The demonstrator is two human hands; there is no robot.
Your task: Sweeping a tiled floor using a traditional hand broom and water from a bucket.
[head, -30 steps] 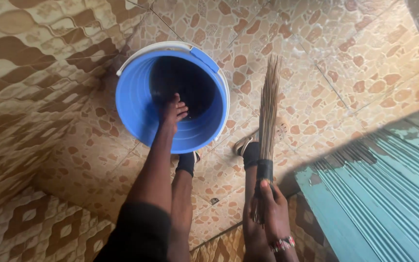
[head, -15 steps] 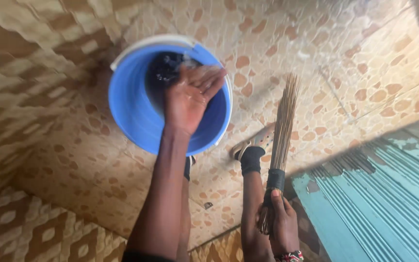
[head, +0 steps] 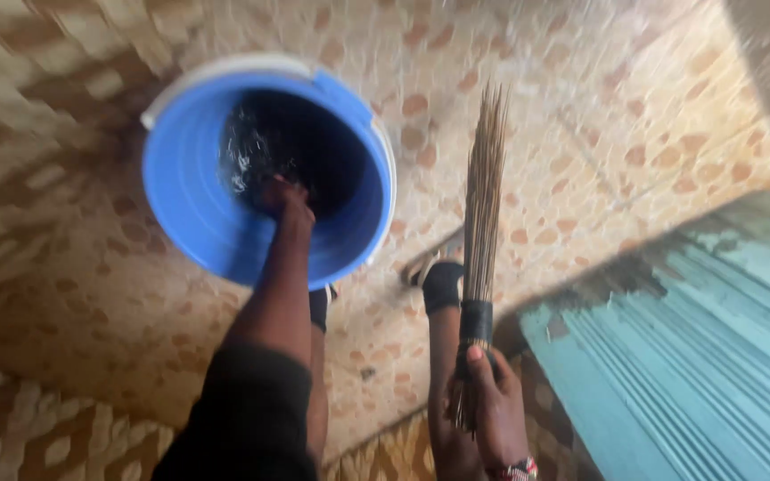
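A blue plastic bucket (head: pixel 191 214) with a white handle stands on the tiled floor and holds dark, rippling water. My left hand (head: pixel 283 198) is down inside it at the water, fingers blurred and partly hidden. My right hand (head: pixel 490 405) grips a bundle broom of thin brown sticks (head: pixel 483 205) by its black-bound neck, bristles pointing away from me over the floor. My two feet in black socks and sandals stand just below the bucket, between it and the broom.
Brown and cream pebble-pattern tiles cover the floor (head: pixel 634 134) and the wall at the left. A teal corrugated metal door (head: pixel 688 356) fills the lower right. The whole picture is motion-blurred.
My left hand, raised palm-up above the bucket half a second ago, has gone back down into the water. The broom has swung slightly more upright. The view has shifted.
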